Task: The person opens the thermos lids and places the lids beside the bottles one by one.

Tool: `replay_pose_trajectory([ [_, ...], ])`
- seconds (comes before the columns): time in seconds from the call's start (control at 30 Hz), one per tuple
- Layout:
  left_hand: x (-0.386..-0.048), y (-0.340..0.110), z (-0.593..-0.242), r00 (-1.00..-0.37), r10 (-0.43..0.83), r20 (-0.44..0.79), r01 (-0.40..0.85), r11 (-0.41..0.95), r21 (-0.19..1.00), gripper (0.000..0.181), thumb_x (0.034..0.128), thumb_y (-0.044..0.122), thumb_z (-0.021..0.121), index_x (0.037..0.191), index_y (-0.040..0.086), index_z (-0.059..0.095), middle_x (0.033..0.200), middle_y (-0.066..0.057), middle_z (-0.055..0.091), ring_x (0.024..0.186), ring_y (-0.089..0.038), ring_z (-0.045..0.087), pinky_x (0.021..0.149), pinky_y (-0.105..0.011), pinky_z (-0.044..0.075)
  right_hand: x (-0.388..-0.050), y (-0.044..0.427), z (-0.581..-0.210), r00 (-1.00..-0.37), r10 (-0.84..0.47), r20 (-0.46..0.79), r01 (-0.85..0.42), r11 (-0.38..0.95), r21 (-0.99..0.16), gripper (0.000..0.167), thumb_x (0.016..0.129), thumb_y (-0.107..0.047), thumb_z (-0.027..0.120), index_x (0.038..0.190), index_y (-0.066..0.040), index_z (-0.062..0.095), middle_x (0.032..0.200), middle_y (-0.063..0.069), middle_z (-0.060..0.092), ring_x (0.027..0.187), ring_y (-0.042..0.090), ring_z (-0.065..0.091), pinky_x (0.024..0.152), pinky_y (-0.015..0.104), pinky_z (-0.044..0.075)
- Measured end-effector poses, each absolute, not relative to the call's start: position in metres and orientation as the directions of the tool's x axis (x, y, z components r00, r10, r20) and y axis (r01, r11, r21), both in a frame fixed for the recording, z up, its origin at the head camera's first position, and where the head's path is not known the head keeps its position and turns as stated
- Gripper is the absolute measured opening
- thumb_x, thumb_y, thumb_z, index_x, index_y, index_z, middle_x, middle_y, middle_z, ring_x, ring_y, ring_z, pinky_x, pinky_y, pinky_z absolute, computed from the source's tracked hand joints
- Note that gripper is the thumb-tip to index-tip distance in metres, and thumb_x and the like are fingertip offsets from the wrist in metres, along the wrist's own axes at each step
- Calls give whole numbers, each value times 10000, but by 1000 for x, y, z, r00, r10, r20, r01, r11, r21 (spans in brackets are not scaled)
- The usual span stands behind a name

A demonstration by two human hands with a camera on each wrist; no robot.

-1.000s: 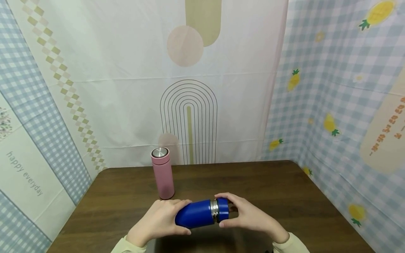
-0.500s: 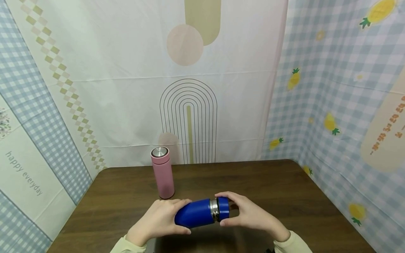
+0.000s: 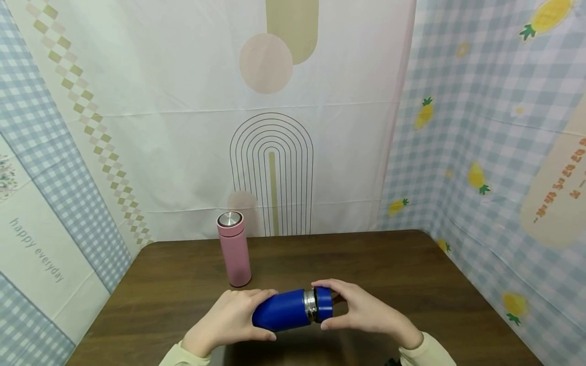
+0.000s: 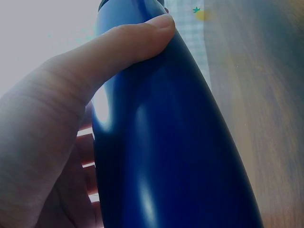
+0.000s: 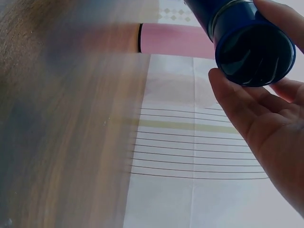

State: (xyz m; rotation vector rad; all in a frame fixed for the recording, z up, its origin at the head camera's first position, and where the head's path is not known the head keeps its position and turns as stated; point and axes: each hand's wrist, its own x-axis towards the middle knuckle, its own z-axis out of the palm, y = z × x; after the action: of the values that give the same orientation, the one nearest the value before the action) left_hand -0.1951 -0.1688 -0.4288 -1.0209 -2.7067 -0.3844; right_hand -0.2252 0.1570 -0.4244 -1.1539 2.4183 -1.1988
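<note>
- Behind everything, a white patterned cloth [image 3: 183, 152], hung down to the far edge of the tabletop [image 3: 366, 264].
- To the right, a blue-and-white checked cloth [image 3: 458, 127] printed with yellow pineapples [image 3: 424, 117].
- Below, that same tabletop, dark brown and wood-grained, rounded at the far corners.
- Standing upright on the wood, left of centre, a pink bottle [image 3: 235, 259], just beyond the left hand [image 3: 233, 316].
- Nearer and further right, between the two hands, a blue bottle [image 3: 281, 310], on its side, mouth end to the right; lifted or resting, cannot tell.
- Around its left end, the left hand, fingers clamped on the body: thumb along the near side, the others on the far side.
- At the other end, the right hand [image 3: 359, 307], fingers clamped on the blue cap [image 3: 324, 304], thumb at the near edge and fingertips at the far edge.
- At both wrists, pale yellow sleeves [image 3: 426, 351].
- Over or against the bottle's mouth, that blue cap; threaded or loose, cannot tell.
- Between body and cap, a shiny metal neck [image 3: 310, 304], partly bare.
- On top of the pink bottle, a silver disc [image 3: 230, 218].
</note>
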Motion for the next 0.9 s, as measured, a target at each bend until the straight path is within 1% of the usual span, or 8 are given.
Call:
replay_pose_trajectory([
  [0.17, -194, -169, -429, -740, 608, 288, 665, 725, 178, 722, 744, 637, 788, 1308, 215, 630, 1110, 46, 714, 902, -84, 667, 722, -337, 540, -226, 158, -421, -647, -746, 158, -594, 364, -717, 697, 893, -374, 772, 1495, -274, 434, 1338, 21, 563, 1111, 185, 609, 909, 379, 527],
  [0.3, -193, -170, -428, -744, 606, 282, 662, 725, 189, 717, 747, 622, 793, 1310, 210, 628, 1115, 43, 715, 909, -86, 668, 731, -340, 542, -226, 158, -420, -629, -758, 173, -624, 360, -693, 706, 895, -341, 775, 1502, -261, 424, 1352, 25, 554, 1114, 158, 602, 910, 367, 526],
  [0.57, -191, -171, -428, -734, 614, 290, 673, 715, 187, 708, 744, 609, 801, 1300, 205, 631, 1103, 44, 719, 877, -76, 670, 707, -319, 535, -226, 158, -421, -615, -769, 177, -630, 343, -696, 712, 896, -414, 753, 1506, -266, 417, 1395, 33, 533, 1142, 136, 584, 921, 395, 524],
  [0.7, -190, -171, -428, -732, 615, 294, 674, 715, 184, 709, 737, 600, 809, 1294, 197, 636, 1091, 46, 721, 864, -72, 668, 698, -316, 532, -225, 158, -422, -607, -775, 176, -637, 341, -692, 714, 901, -399, 751, 1513, -265, 408, 1416, 46, 516, 1156, 141, 572, 925, 399, 520],
  [0.9, -190, -172, -428, -734, 614, 289, 673, 715, 189, 707, 736, 597, 810, 1294, 201, 635, 1086, 51, 720, 856, -67, 663, 694, -318, 531, -225, 157, -423, -596, -782, 182, -648, 334, -685, 720, 904, -324, 766, 1519, -264, 398, 1442, 50, 492, 1181, 157, 553, 929, 424, 516],
])
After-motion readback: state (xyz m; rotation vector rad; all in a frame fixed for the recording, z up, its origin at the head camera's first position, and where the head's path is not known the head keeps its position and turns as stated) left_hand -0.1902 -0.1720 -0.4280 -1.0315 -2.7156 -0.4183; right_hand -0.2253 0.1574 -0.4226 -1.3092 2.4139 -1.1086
